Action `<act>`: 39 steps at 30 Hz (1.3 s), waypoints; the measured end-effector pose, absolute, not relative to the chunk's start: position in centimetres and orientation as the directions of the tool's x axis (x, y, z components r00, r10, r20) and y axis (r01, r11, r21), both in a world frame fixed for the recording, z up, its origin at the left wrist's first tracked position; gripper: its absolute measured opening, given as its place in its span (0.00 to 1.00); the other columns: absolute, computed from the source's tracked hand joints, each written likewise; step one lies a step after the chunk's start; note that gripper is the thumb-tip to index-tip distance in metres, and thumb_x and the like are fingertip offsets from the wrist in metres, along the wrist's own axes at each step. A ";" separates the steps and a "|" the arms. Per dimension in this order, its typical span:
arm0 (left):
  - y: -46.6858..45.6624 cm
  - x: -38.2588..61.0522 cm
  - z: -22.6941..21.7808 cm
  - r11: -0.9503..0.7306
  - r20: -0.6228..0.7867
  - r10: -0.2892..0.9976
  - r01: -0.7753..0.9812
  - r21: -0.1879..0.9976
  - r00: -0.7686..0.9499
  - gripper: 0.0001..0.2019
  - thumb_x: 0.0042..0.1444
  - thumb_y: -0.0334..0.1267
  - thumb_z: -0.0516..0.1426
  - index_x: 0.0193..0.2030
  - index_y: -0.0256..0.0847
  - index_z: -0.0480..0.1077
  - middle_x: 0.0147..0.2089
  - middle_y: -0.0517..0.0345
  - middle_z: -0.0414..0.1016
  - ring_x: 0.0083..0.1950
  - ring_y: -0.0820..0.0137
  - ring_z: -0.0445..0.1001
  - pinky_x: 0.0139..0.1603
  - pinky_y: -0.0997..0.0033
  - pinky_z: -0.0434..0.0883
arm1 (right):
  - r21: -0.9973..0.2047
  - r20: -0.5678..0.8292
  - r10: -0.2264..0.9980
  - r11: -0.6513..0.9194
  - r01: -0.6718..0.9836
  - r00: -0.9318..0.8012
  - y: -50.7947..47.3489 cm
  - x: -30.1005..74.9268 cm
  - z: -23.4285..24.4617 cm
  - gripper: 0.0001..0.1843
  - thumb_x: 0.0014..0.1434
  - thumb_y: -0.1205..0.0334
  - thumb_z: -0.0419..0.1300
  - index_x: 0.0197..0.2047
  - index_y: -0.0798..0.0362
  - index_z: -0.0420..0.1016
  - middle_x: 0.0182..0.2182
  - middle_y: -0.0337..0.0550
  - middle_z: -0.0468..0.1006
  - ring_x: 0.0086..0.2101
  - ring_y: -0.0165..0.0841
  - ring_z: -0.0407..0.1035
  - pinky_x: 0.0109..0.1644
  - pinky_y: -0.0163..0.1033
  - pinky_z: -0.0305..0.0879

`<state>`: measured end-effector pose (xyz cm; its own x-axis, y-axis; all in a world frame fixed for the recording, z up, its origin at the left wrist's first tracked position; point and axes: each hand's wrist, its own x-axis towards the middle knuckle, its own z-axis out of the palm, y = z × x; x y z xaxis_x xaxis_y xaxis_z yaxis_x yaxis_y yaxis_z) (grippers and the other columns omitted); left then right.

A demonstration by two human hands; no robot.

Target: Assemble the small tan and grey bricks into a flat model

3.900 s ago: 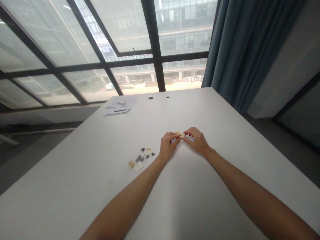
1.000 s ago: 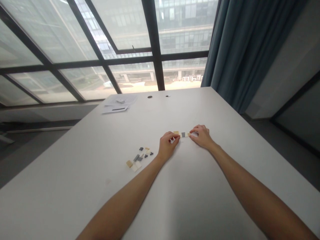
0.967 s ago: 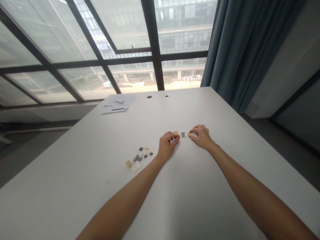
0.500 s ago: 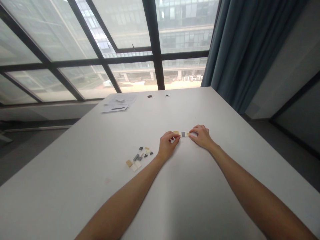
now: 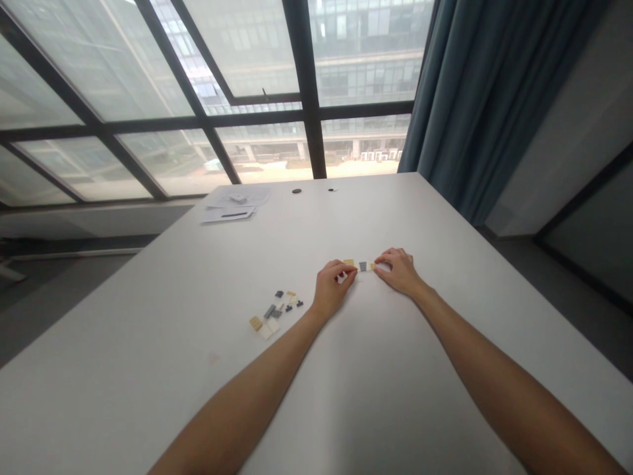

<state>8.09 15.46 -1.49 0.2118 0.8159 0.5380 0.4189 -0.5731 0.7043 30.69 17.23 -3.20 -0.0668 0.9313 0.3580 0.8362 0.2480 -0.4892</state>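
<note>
A row of pieces (image 5: pixel 362 266) lies on the bench (image 5: pixel 380 218) between left hand (image 5: pixel 331 285) and right hand (image 5: pixel 400 270); loose pieces (image 5: pixel 270 311) lie left, papers (image 5: pixel 215 215) behind those, the window (image 5: pixel 257 53) beyond.

From the view's centre, at four o'clock, a short cream plastic strip (image 5: pixel 368 266) bears a dark grey, faintly lined block (image 5: pixel 362 266) and a tan end; near it is a yellowish-tan rectangular plastic plate (image 5: pixel 349 262). At seven: flat cream plastic plates (image 5: pixel 270 328), a tan blocky plastic piece (image 5: pixel 256 323), grey oblong plastic pieces (image 5: pixel 270 311) and small black plastic pieces (image 5: pixel 299 303). The flat tabletop (image 5: pixel 370 396) is plain white. Between nine and ten, white paper sheets (image 5: pixel 212 214) show one dark stripe; between one and two, a blue-grey cloth curtain (image 5: pixel 455 92).
</note>
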 end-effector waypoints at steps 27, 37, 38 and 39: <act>15.6 8.0 -1.5 -0.586 0.552 0.806 0.417 0.694 0.215 0.05 0.58 0.37 0.61 0.36 0.42 0.79 0.33 0.57 0.76 0.33 0.71 0.69 0.34 0.72 0.68 | -0.568 0.421 0.907 0.248 0.784 0.018 17.5 31.0 -3.3 0.14 0.61 0.51 0.59 0.42 0.49 0.81 0.44 0.47 0.78 0.48 0.42 0.66 0.56 0.49 0.57; 11.5 9.2 0.7 -0.812 0.356 0.506 0.294 0.504 0.786 0.11 0.62 0.42 0.56 0.44 0.46 0.80 0.34 0.55 0.77 0.34 0.72 0.75 0.40 0.74 0.70 | -0.733 0.518 0.816 0.269 0.624 0.257 18.1 31.7 -3.3 0.22 0.65 0.53 0.49 0.37 0.55 0.82 0.38 0.49 0.79 0.43 0.41 0.70 0.52 0.46 0.64; 11.2 9.4 0.8 -0.813 0.308 0.485 0.291 0.505 0.819 0.11 0.62 0.42 0.56 0.46 0.46 0.79 0.33 0.57 0.77 0.32 0.73 0.74 0.38 0.74 0.69 | -0.754 0.498 0.823 0.255 0.605 0.274 18.1 31.7 -3.4 0.22 0.65 0.53 0.50 0.36 0.55 0.82 0.37 0.49 0.80 0.42 0.40 0.71 0.51 0.45 0.65; 11.0 9.5 0.9 -0.811 0.276 0.474 0.292 0.507 0.836 0.12 0.62 0.43 0.57 0.47 0.47 0.79 0.32 0.58 0.76 0.30 0.74 0.73 0.37 0.75 0.69 | -0.771 0.478 0.830 0.240 0.590 0.287 18.2 31.7 -3.4 0.22 0.64 0.52 0.50 0.36 0.55 0.82 0.37 0.49 0.80 0.40 0.40 0.72 0.50 0.45 0.65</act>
<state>9.47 11.03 0.86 0.8361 0.4743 0.2758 0.2924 -0.8106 0.5074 31.73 18.20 -3.39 0.2870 0.8303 0.4778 0.5900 0.2397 -0.7710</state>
